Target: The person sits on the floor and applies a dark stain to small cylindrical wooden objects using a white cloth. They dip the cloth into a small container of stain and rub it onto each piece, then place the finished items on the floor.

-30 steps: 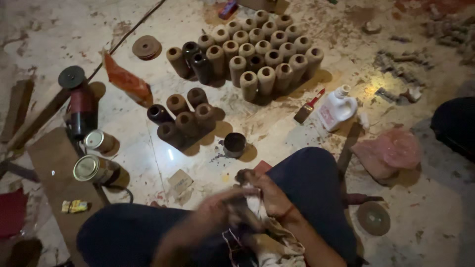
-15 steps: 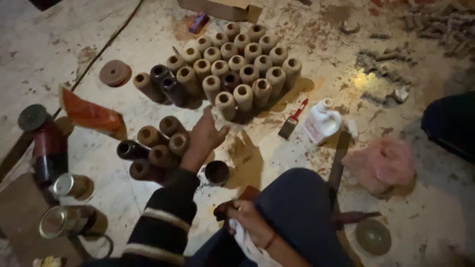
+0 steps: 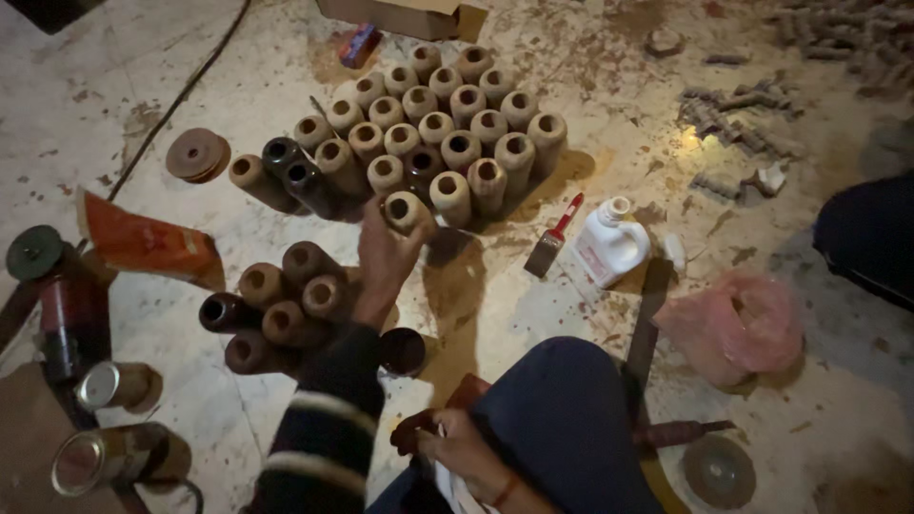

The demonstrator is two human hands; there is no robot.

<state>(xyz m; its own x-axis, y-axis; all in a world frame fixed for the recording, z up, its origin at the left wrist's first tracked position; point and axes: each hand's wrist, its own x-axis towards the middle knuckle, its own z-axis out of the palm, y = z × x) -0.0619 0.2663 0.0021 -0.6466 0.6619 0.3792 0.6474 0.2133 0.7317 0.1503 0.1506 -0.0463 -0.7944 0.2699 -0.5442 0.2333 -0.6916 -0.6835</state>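
Looking down from the person's head, the view shows a stained floor crowded with small parts. Nearest, at the bottom edge, the right hand (image 3: 455, 449) rests against a blue-clad knee (image 3: 562, 428), its fingers curled around a bunched white cloth (image 3: 459, 487). A dark round cap (image 3: 404, 350) lies on the floor just beside the left forearm.

Further out, the left hand (image 3: 384, 265), in a dark striped sleeve, reaches forward and closes its fingers around a tan hollow cylinder (image 3: 407, 211), which it holds tilted at the near edge of a large cluster of upright cylinders (image 3: 447, 124). A smaller pile of brown cylinders (image 3: 276, 309) lies on its side just left of the wrist.

On the left sit two metal cans (image 3: 105, 419) and an orange packet (image 3: 143, 246). To the right of the cluster lie a red-handled brush (image 3: 554, 236) and a white plastic jug (image 3: 611, 246), with a pink bag (image 3: 733, 326) beyond them. A grinding disc (image 3: 718, 470) lies near the knee.

Farthest away, a cardboard box (image 3: 405, 14) sits at the top edge.
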